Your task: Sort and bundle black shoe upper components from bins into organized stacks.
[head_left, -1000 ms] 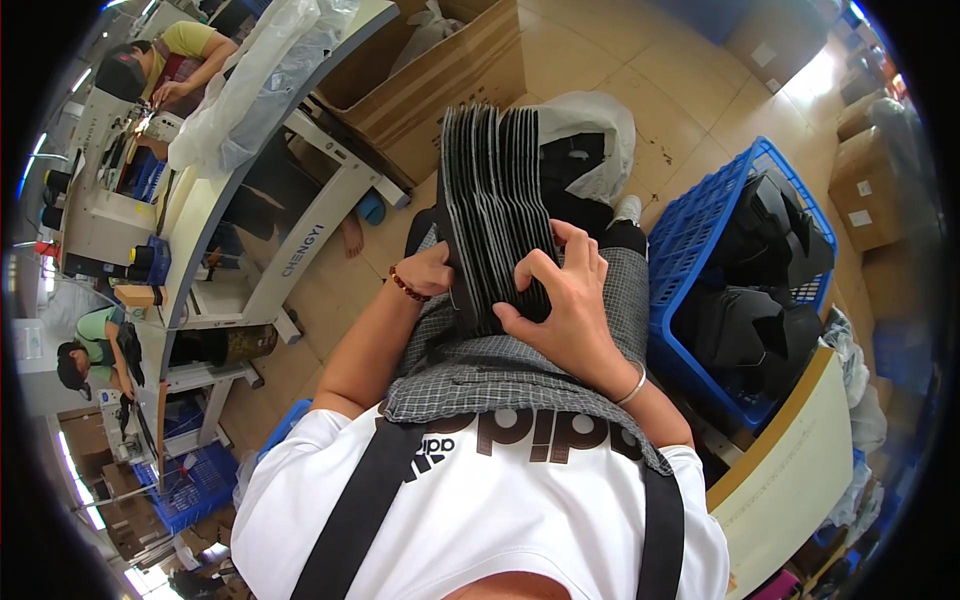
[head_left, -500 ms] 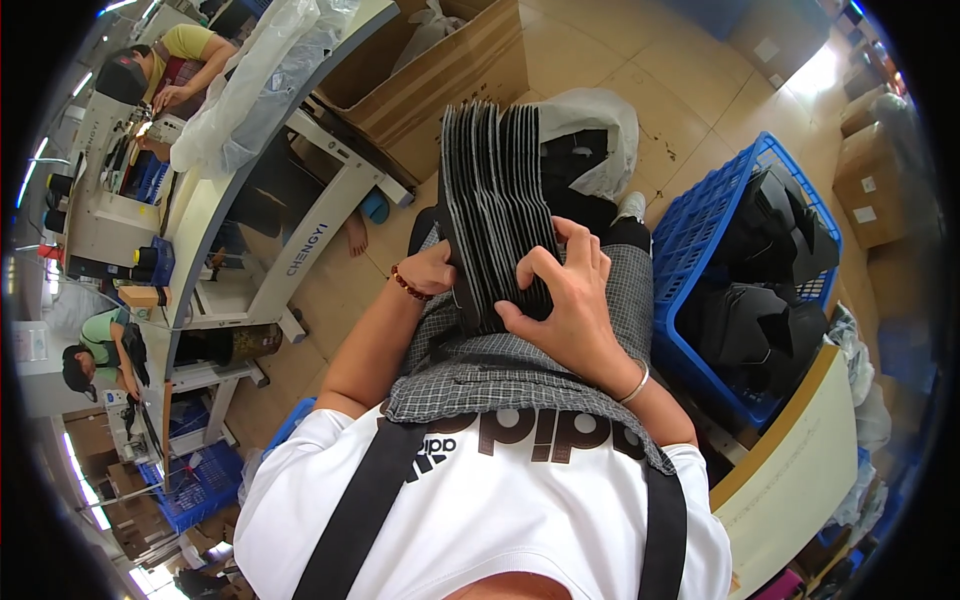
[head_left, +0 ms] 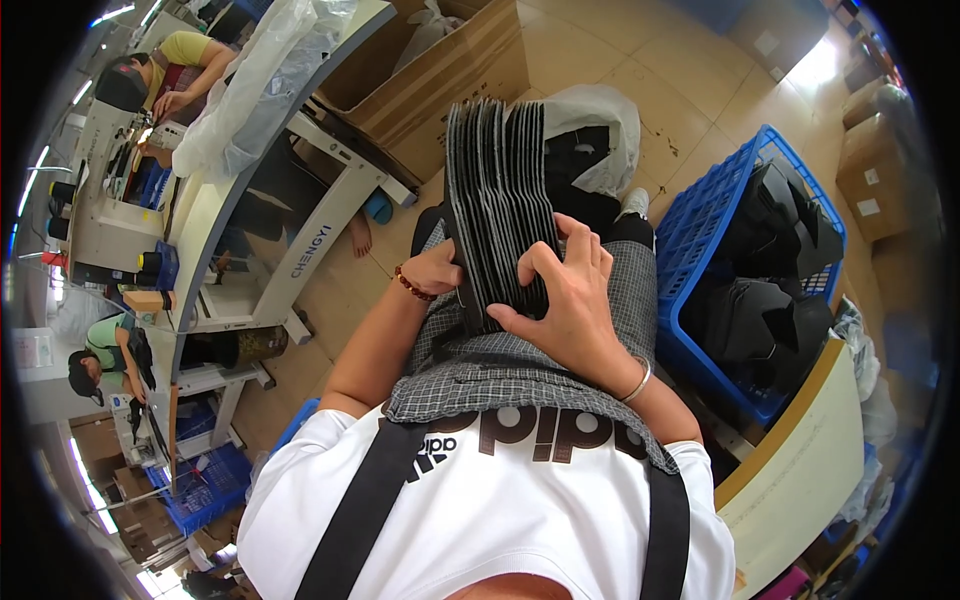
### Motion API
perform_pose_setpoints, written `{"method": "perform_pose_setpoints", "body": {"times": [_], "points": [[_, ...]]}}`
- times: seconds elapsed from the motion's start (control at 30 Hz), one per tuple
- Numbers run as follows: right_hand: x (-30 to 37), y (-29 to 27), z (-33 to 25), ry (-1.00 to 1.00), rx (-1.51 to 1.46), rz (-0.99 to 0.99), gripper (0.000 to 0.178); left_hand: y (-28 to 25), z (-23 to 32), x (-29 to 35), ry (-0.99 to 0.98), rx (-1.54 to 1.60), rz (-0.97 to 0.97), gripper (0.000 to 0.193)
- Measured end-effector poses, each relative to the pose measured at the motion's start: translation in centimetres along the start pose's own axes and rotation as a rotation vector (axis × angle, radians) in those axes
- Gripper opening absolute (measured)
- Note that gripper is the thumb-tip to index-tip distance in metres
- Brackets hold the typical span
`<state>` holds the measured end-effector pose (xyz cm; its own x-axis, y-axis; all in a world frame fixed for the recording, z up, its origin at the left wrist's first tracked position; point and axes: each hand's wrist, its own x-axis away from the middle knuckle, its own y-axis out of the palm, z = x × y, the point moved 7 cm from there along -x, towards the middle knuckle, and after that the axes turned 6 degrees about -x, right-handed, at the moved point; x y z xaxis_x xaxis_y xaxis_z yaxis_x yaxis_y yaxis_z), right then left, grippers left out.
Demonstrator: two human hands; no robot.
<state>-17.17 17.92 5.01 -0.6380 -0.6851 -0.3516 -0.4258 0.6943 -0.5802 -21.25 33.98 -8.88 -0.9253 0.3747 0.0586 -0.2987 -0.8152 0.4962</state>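
Observation:
A long stack of thin black pieces with grey edges (head_left: 497, 190) rests on my lap, its layers fanned side by side. My left hand (head_left: 436, 270) holds the stack's left side near its lower end, some of the fingers hidden behind it. Over the right side curves my right hand (head_left: 570, 285), thumb on the edges near the lower end and bent index finger further up. A grey checked apron (head_left: 480, 375) covers my lap under the stack. Just beyond lies a white plastic bag (head_left: 622, 130) with black pieces inside.
To the right stands a blue plastic basket (head_left: 690, 235) full of black moulded pieces, beside a pale tabletop (head_left: 800, 470). A large cardboard box (head_left: 470, 70) is ahead. Along the left runs a sewing-machine table (head_left: 225, 190), with two people (head_left: 195, 62) working further off.
My right thumb has slid slightly left along the lower edges of the stack. The fanned layers have shifted a little, and the left hand still holds its side.

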Motion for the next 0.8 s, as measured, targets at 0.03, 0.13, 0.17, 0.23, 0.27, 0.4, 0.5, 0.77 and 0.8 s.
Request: {"method": "perform_pose_setpoints", "body": {"times": [0.03,0.13,0.17,0.23,0.27,0.4,0.5,0.77,0.8], "points": [[0.0,0.0,0.0,-0.006,0.004,0.003,0.048,-0.1,0.0,0.0,-0.001,-0.001,-0.002,0.101],[0.1,0.0,0.3,0.006,0.008,-0.018,0.052,-0.7,-0.7,-0.1,-0.007,-0.031,0.005,0.101],[0.1,0.1,0.4,0.007,0.013,-0.016,0.052,-1.2,-1.1,0.0,-0.016,-0.059,0.012,0.1],[0.0,0.2,0.5,0.019,-0.014,-0.009,0.056,-1.1,-1.0,-0.3,-0.023,-0.087,0.0,0.099],[0.0,0.1,0.4,0.003,0.011,0.004,0.059,-1.1,-0.9,-0.2,-0.028,-0.118,0.016,0.098],[0.2,0.2,0.8,-0.011,-0.014,0.007,0.065,-0.6,-0.4,-0.2,-0.054,-0.06,0.072,0.102],[0.3,-0.1,2.3,0.023,-0.308,0.068,0.069,-1.4,-0.6,-0.4,-0.045,0.007,0.1,0.104],[1.6,1.7,7.1,0.232,-0.69,0.127,0.081,-4.9,0.1,0.5,0.087,0.052,0.281,0.078],[1.9,2.7,7.9,0.207,-0.653,0.175,0.086,-5.3,0.3,0.8,0.121,0.022,0.417,0.08]]}}
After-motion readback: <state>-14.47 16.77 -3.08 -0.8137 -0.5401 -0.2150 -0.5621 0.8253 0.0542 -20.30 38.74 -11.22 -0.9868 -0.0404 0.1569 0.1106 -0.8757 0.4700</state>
